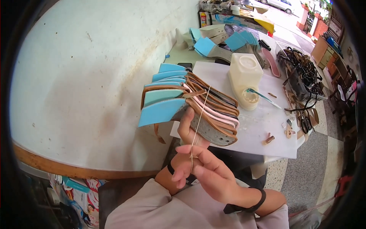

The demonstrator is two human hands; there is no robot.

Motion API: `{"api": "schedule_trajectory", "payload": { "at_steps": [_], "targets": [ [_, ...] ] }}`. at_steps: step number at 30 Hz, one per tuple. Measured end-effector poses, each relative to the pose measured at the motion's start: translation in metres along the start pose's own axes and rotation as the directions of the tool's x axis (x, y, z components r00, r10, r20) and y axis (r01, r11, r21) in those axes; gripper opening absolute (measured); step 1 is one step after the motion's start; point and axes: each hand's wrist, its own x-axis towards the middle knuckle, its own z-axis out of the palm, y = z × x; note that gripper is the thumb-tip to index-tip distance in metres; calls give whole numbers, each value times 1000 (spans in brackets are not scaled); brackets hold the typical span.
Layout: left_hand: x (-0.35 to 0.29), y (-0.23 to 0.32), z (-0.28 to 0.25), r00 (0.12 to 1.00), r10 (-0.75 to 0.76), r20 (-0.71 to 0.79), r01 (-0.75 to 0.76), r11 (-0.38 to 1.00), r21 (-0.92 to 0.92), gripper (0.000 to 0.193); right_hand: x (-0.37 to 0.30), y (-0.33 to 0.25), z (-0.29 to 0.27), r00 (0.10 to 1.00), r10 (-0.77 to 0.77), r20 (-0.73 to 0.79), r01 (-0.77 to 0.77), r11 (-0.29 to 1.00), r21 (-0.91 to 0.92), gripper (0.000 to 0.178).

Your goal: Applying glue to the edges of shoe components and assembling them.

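Stacked soles (181,103): left hand (187,131) clamped on them, right hand (211,175) gripping cord (201,115); ideally, keep edges aligned, tension even.

1. Stack of soles (219,131), centre: smooth matt blue foam-like ends; brown leather-like edges; rough, speckled grey underside.
2. Thread (199,126), centre: pale, fibrous.
3. Container (242,68), far centre: smooth cream plastic.
4. Brush handle (268,100), right: blue plastic.
5. Straps (305,74), far right: dark, leather-like.
6. Clothing (187,213), near: matt cloth.
7. Floor (309,171), right: speckled, terrazzo-like.
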Motion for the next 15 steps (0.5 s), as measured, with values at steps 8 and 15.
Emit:
{"api": "schedule_trajectory", "payload": {
  "at_steps": [8,15],
  "targets": [
    [0,15,-2,997,-53,56,54,998,-14,58,4,27,-51,959,140,-244,-116,987,112,36],
    [-10,22,6,996,11,92,-25,989,149,62,6,14,-55,917,118,-381,-213,953,-216,24]
  ]
}}
